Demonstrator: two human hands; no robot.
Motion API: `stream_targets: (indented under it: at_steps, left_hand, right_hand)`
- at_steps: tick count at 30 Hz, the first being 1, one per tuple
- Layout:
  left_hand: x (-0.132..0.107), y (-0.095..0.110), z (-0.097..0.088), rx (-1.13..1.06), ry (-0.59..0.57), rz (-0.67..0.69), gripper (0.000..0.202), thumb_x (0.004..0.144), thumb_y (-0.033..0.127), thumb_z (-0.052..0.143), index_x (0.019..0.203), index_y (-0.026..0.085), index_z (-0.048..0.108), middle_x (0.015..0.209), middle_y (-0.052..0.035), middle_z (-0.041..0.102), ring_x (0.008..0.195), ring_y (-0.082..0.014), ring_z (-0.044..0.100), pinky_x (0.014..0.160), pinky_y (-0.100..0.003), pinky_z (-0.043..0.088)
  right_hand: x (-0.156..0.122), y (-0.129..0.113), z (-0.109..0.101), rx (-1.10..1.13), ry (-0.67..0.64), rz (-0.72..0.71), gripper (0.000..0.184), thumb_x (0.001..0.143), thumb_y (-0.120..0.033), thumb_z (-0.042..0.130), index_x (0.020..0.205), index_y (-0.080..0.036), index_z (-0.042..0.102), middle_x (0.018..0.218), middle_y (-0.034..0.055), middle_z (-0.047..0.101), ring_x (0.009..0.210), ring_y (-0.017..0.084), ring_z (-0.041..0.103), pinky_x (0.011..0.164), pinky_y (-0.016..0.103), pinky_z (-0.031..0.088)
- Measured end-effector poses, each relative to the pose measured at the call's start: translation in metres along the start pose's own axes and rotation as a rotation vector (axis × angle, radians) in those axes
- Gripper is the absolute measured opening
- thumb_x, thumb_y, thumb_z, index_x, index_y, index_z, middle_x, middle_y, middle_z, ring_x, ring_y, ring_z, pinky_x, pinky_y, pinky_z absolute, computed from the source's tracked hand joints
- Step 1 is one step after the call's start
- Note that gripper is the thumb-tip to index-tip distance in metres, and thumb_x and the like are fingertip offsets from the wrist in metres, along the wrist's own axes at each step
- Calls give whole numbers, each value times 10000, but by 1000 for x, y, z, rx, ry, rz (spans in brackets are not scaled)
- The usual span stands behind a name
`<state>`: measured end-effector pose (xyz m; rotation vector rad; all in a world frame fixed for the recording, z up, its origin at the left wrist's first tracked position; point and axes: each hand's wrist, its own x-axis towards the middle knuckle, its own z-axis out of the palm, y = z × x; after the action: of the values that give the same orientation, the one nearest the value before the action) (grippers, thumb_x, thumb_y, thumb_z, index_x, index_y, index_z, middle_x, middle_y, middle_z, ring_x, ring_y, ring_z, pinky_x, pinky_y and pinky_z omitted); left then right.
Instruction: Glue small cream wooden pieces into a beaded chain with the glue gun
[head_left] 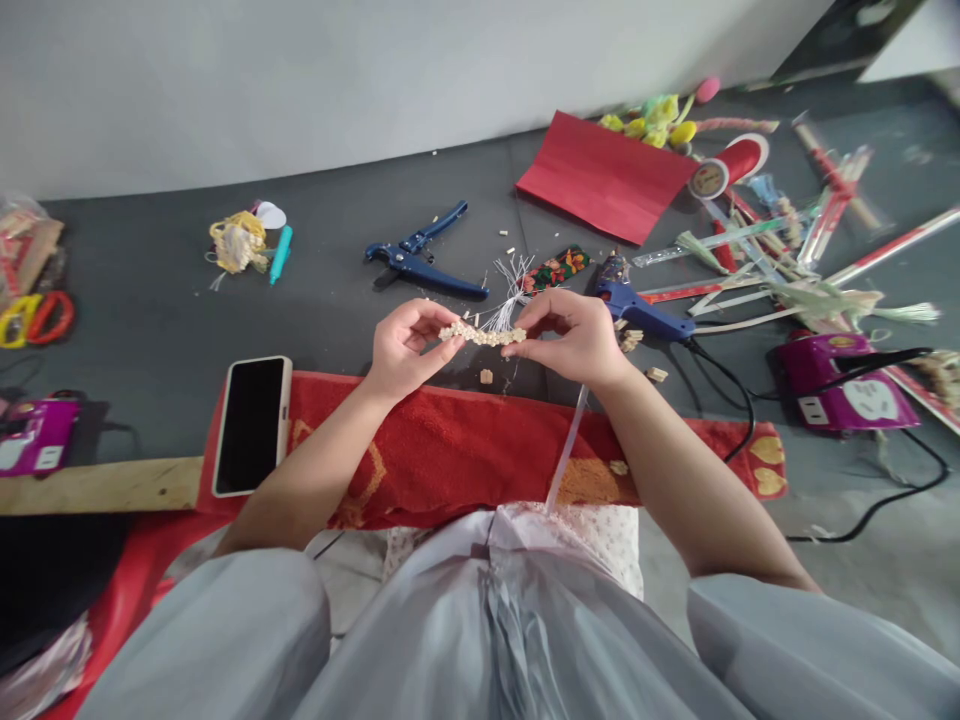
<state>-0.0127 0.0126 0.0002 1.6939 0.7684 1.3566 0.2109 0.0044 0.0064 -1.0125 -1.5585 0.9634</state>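
My left hand [405, 345] and my right hand [571, 335] together pinch a short strip of small pale beige pieces [481, 336], one hand at each end, held level above the dark floor. Thin white strands [510, 290] fan out behind the strip. A narrow pale ribbon [564, 450] hangs from my right hand down toward my lap. Both hands have their fingers closed on the strip. A small beige bit [487, 377] lies on the floor just below it.
A blue glue gun [637, 312] with black cord lies right of my hands, blue cutters [420, 258] behind. A phone [251, 424] rests on a red towel [450, 450]. Red paper [600, 175], a tape roll [709, 180], sticks and a purple box [847, 385] crowd the right.
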Motion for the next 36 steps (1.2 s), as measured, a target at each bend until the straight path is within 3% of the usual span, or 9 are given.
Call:
stream_targets:
  at_steps: [23, 30, 36]
  left_hand:
    - [0, 2, 1, -22, -12, -37, 210, 763, 299, 813, 843, 170, 669, 756, -5, 717, 645, -62, 687, 624, -137, 575]
    - [-1, 0, -1, 17, -18, -102, 297, 755, 401, 815, 858, 172, 656, 782, -10, 715, 665, -78, 688, 657, -180, 587]
    - [-2, -1, -1, -16, -17, -105, 287, 755, 380, 821, 860, 175, 650, 785, -7, 721, 655, -87, 699, 642, -192, 599]
  right_hand:
    - [0, 2, -1, -17, -8, 11, 540, 468, -632, 895, 638, -187, 641, 652, 5, 668, 589, 119, 581, 574, 283, 494]
    - [0, 2, 0, -12, 4, 30, 538, 454, -627, 904, 630, -191, 641, 658, 7, 676, 592, 128, 592, 579, 291, 503]
    - [0, 3, 0, -15, 3, 25, 546, 451, -633, 901, 634, -190, 640, 658, 9, 672, 593, 124, 584, 574, 288, 500]
